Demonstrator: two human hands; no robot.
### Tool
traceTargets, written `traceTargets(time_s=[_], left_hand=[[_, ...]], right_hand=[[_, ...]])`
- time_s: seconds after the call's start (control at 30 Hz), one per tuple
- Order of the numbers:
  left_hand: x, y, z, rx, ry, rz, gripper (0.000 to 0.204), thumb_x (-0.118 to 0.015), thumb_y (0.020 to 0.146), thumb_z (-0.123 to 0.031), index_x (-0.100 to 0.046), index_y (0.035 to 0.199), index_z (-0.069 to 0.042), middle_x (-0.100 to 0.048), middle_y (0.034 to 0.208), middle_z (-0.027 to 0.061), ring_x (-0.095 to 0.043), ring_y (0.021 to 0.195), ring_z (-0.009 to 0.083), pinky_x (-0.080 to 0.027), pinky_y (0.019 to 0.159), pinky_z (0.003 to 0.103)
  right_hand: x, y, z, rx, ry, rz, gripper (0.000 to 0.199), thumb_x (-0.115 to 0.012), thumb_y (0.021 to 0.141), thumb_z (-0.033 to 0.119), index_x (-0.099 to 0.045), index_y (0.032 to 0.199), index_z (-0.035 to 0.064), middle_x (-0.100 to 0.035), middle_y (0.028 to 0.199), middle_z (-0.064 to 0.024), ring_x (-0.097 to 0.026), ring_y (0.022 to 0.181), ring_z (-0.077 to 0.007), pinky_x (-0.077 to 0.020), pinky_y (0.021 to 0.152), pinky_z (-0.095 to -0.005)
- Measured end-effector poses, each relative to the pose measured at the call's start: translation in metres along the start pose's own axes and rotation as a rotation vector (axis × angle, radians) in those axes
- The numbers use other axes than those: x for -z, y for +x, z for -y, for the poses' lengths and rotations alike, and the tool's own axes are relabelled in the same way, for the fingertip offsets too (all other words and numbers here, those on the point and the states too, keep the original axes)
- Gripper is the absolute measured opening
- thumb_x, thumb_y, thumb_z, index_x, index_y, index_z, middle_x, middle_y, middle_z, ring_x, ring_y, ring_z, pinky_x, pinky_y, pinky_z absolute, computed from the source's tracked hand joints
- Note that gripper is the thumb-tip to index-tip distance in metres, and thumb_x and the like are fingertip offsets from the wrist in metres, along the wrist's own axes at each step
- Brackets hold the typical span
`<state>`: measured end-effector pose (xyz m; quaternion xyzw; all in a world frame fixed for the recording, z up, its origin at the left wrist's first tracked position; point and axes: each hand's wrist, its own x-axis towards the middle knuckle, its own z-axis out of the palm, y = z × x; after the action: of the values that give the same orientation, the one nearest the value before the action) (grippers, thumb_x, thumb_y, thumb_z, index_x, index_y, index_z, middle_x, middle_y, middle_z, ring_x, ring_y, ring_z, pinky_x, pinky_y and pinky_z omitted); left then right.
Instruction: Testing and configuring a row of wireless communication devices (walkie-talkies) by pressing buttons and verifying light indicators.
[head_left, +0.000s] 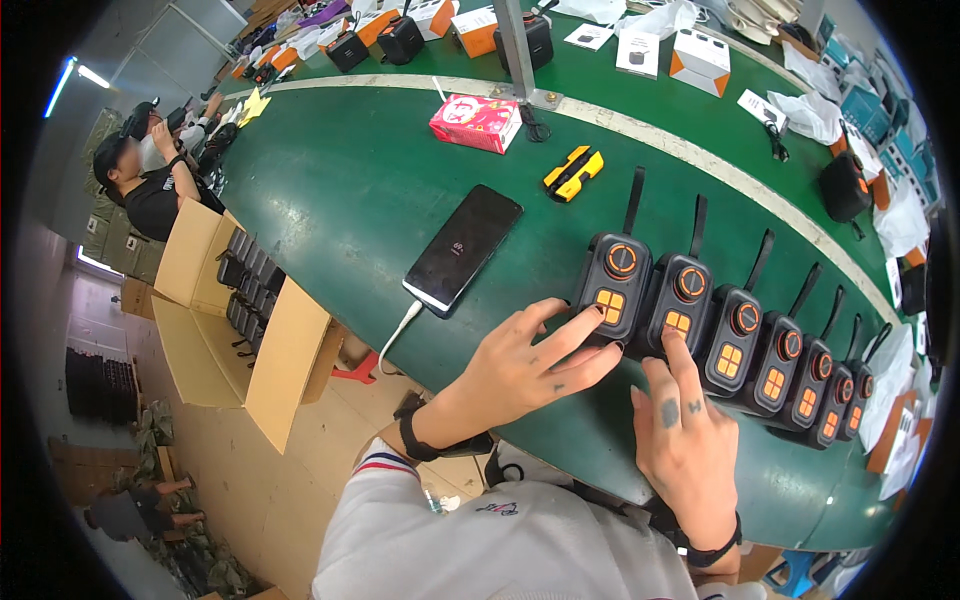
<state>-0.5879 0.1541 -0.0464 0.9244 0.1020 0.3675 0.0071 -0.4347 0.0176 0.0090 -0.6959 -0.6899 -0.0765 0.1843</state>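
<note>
The fingers point(578, 330) of the left hand point(520, 365) are spread, the foremost fingertip resting at the orange button pad of the first black device point(612, 283) in a row; the hand grips nothing. The right hand point(685, 435) has its fingers loosely apart too, with one finger stretched forward so that its tip touches the lower edge of the second black device point(680, 300), just below its orange buttons. Both devices lie flat on the green desk point(340, 190), side by side and touching, each with an orange ring dial near the top and a black strap pointing away from the person. Further devices of the same kind point(790, 365) carry the row on to the right, closely packed along the near edge of the desk. To the left of the row, well apart from the hands, lies a black phone point(463, 248) with a white cable point(398, 335) hanging over the desk's edge. Beyond it are a yellow and black tool point(573, 172) and a pink box point(476, 122). Below the desk's edge on the left stands an open cardboard carton point(225, 330) holding dark devices, and two other people point(150, 170) sit beyond it.
</note>
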Motion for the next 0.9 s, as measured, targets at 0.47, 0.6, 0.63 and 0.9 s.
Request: traceTargets(time_s=[0.47,0.6,0.63,0.9], left_hand=[[0.0,0.004,-0.001,0.012,0.085,0.016,0.031,-0.072,0.072,-0.011,-0.06,0.098,-0.021,-0.058,0.112,0.0014,-0.058,0.08,0.019,-0.051,0.057,0.026],[0.001,0.008,-0.004,-0.002,0.092,0.019,0.028,-0.07,0.071,-0.01,-0.061,0.096,-0.02,-0.058,0.112,0.0037,-0.059,0.077,0.0188,-0.05,0.056,0.026],[0.003,0.01,-0.006,0.024,0.085,0.037,0.029,-0.069,0.067,-0.005,-0.062,0.092,-0.016,-0.059,0.111,0.0061,-0.061,0.078,0.0211,-0.051,0.057,0.027],[0.003,0.013,-0.008,0.033,0.118,0.06,0.03,-0.067,0.065,-0.003,-0.063,0.093,-0.012,-0.06,0.109,0.0094,-0.063,0.077,0.0211,-0.049,0.056,0.029]], right_hand=[[0.009,-0.003,-0.015,0.145,-0.068,0.2,0.031,-0.065,0.081,0.022,-0.057,0.099,-0.0015,-0.046,0.133,-0.0249,-0.055,0.043,-0.0116,-0.047,0.04,-0.0251],[0.003,-0.002,-0.02,0.151,0.025,0.154,0.031,-0.067,0.08,0.023,-0.059,0.097,-0.002,-0.045,0.133,-0.0264,-0.055,0.042,-0.0117,-0.0455,0.039,-0.0257],[0.002,-0.003,-0.02,0.154,0.047,0.121,0.031,-0.067,0.08,0.023,-0.059,0.096,-0.0021,-0.044,0.134,-0.0268,-0.054,0.042,-0.0117,-0.0451,0.038,-0.026],[-0.011,-0.007,-0.026,0.189,-0.004,-0.015,0.021,-0.066,0.08,0.022,-0.063,0.081,0.0014,-0.049,0.128,-0.0218,-0.053,0.043,-0.0106,-0.0459,0.039,-0.0251]])
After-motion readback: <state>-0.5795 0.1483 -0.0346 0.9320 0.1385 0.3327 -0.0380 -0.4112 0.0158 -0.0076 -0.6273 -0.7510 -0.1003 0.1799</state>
